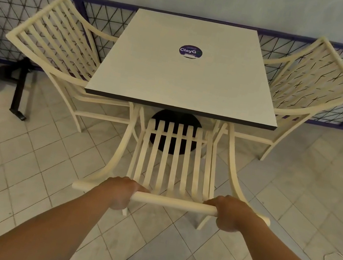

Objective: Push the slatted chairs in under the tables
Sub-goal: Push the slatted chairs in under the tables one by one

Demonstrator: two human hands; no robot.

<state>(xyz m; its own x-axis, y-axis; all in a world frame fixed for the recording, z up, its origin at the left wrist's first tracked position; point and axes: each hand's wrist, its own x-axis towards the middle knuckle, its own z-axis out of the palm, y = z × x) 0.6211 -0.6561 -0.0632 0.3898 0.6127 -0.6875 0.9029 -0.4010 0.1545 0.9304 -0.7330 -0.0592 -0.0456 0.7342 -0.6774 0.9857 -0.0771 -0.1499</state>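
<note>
Pedestal base (177, 117) beneath table (187, 75), beyond chair (174, 164)

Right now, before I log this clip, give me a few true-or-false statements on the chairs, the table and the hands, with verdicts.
1. The left hand and the right hand both grip the top rail of the near chair. True.
2. The near chair lies tipped over on its side. False: it stands upright, its front under the edge of the table.
3. A left chair and a right chair, both slatted, stand at the table's sides. True.
4. A plate sits on the table. False: only a round sticker shows on it.
</note>
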